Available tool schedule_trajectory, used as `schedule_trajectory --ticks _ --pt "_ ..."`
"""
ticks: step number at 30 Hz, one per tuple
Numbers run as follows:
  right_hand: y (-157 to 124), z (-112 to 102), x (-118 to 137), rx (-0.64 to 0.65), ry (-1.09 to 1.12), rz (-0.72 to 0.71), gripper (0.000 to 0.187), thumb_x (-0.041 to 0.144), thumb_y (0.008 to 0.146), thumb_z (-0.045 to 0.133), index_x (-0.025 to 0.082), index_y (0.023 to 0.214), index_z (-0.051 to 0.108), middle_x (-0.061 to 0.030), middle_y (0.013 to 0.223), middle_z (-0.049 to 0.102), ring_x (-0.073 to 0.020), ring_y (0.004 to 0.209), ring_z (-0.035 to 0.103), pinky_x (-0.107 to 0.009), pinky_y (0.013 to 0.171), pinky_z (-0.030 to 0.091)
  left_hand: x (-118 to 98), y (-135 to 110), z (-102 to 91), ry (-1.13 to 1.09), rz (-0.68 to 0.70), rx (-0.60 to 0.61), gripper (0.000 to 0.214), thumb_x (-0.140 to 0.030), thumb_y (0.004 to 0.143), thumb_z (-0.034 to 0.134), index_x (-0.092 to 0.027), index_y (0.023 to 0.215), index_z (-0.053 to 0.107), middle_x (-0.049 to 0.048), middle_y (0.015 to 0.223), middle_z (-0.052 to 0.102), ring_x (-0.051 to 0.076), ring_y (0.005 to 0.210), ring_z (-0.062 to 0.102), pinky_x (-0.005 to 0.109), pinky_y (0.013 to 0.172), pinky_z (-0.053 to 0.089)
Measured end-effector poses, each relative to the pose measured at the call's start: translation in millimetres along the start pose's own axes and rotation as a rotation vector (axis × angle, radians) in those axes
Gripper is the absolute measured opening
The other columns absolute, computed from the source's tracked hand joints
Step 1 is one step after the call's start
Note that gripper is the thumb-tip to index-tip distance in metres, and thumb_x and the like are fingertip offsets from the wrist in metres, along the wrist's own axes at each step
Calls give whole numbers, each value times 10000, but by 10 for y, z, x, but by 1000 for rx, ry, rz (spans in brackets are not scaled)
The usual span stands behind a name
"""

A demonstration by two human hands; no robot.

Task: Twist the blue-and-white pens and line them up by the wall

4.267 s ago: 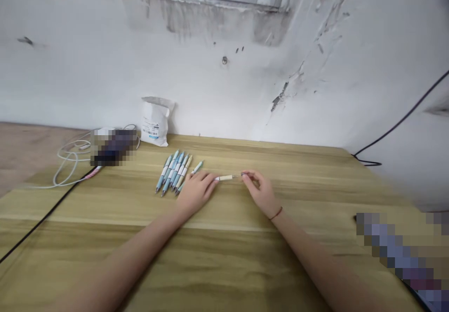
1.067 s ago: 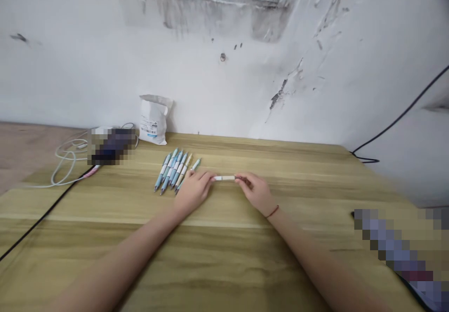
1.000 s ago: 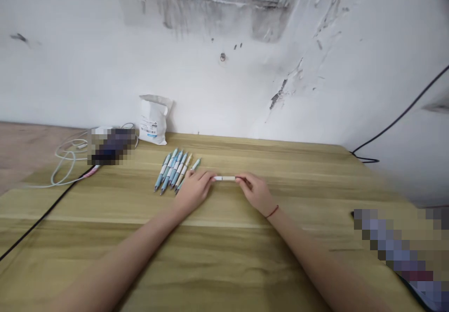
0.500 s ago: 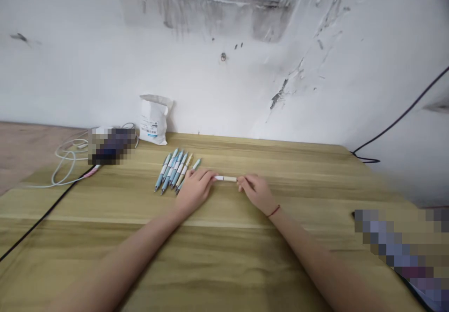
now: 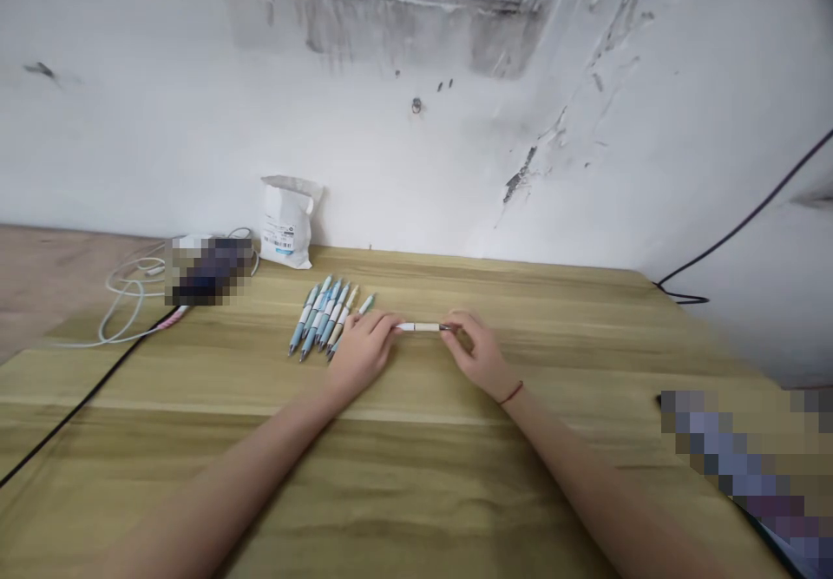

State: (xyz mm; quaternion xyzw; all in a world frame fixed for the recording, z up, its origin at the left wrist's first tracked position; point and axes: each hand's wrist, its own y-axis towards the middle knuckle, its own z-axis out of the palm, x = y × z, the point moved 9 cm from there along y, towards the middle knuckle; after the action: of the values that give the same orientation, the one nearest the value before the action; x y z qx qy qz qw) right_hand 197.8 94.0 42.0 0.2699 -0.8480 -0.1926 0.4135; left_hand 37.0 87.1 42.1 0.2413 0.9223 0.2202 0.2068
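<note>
Your left hand [image 5: 363, 349] and right hand [image 5: 476, 353] sit apart over the yellow-brown wood-grain table [image 5: 416, 492], the left beside slim blue, green and cream plastic pens [image 5: 322, 319]. Between them spans your white-and-cream plastic pen [image 5: 423, 327]; its dark tip [image 5: 446, 327], seconds ago separate, now meets the cream end, so it looks refitted. Your left thumb and fingers clamp the white end; your right ones curl at the tip, whether pinching you cannot tell

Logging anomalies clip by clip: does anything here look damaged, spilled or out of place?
Yes, the wall: its surface is broken in a dark, jagged patch right of centre, and grey stains streak it near the top. On the table nothing looks spilled, and the pen between the left hand and right hand looks straight.
</note>
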Motion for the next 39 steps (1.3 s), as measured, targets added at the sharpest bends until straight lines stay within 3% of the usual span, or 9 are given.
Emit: schedule_trajectory --ticks 2,7,11,16,21,28,32,39 --pt "-1 62 -20 63 -14 9 221 291 910 404 197 789 563 -41 795 588 -172 765 559 -312 732 447 -3 2 -7 3 1 -6 184 -226 932 381 -219 1019 542 27 1053 625 169 1005 546 332 832 340" --pt "-16 45 -2 22 -70 -17 189 333 872 497 195 992 544 -54 876 596 -187 804 555 -340 776 435 -16 -7 -4 7 22 -11 192 -226 935 372 -217 1021 544 32 1056 626 170 1004 550 330 823 340" --pt "-34 94 1 76 -161 -21 245 276 930 371 197 787 554 -28 739 583 -169 737 542 -312 714 412 -38 -17 -1 8 47 -21 186 -238 934 386 -220 1026 547 28 1068 626 166 1019 543 334 838 336" --pt "-38 60 80 42 -259 -94 121 293 889 482 193 908 547 -37 826 607 -180 787 545 -327 773 394 -41 -13 -7 -20 46 -13 200 -238 936 378 -221 1037 550 34 1071 627 165 1018 545 336 831 341" --pt "-38 86 123 57 -320 -144 182 246 918 408 197 832 561 -50 783 605 -190 768 534 -326 726 390 -42 -6 -38 -38 58 -35 230 -297 938 379 -229 1041 574 39 1042 647 172 997 561 346 844 346" --pt "-35 -84 106 -68 -327 -158 203 179 895 394 198 816 580 -60 807 611 -194 767 523 -339 730 393 7 18 -58 7 82 -28 264 -286 927 393 -225 1140 538 48 1085 630 183 991 556 357 868 346" --pt "-27 -115 73 -75 -322 -140 212 154 873 388 202 792 577 -57 781 604 -198 747 515 -341 711 386 17 22 -34 19 80 6 228 -272 921 404 -234 1074 569 31 1049 641 187 974 547 359 858 353" --pt "-10 -9 57 15 -338 -81 209 212 893 393 201 786 572 -41 721 601 -190 714 515 -325 690 361 89 1 -132 79 27 -105 209 -245 906 434 -257 1029 603 33 1013 646 211 1025 517 389 888 346"
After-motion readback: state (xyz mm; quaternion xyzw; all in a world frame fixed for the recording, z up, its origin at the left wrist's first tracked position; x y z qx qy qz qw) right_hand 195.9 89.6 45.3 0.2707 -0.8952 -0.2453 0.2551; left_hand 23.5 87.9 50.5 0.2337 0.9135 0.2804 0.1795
